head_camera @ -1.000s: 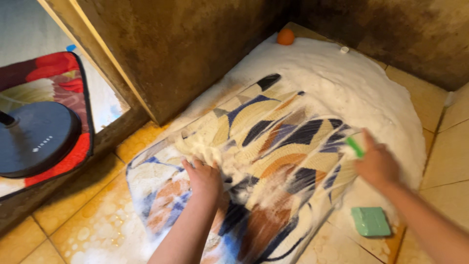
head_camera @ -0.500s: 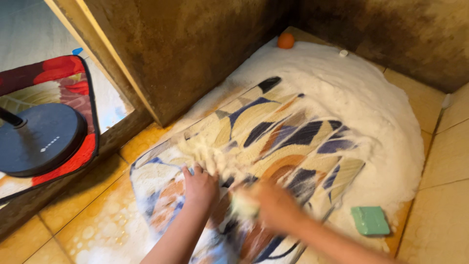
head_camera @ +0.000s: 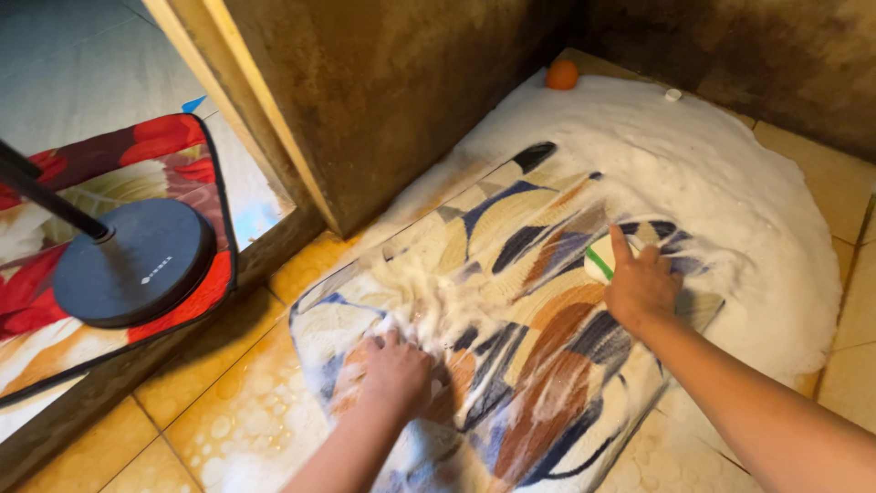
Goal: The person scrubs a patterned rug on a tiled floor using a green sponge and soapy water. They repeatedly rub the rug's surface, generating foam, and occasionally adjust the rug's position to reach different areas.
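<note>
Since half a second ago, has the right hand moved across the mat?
Yes. The right hand, gripping a brush, has swung away from the left hand, toward the mat's far side, nearer the foam.

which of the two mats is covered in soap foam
The blue and brown patterned mat under both hands; the red floral mat beyond the doorway is dry, bearing a round stand base.
</note>
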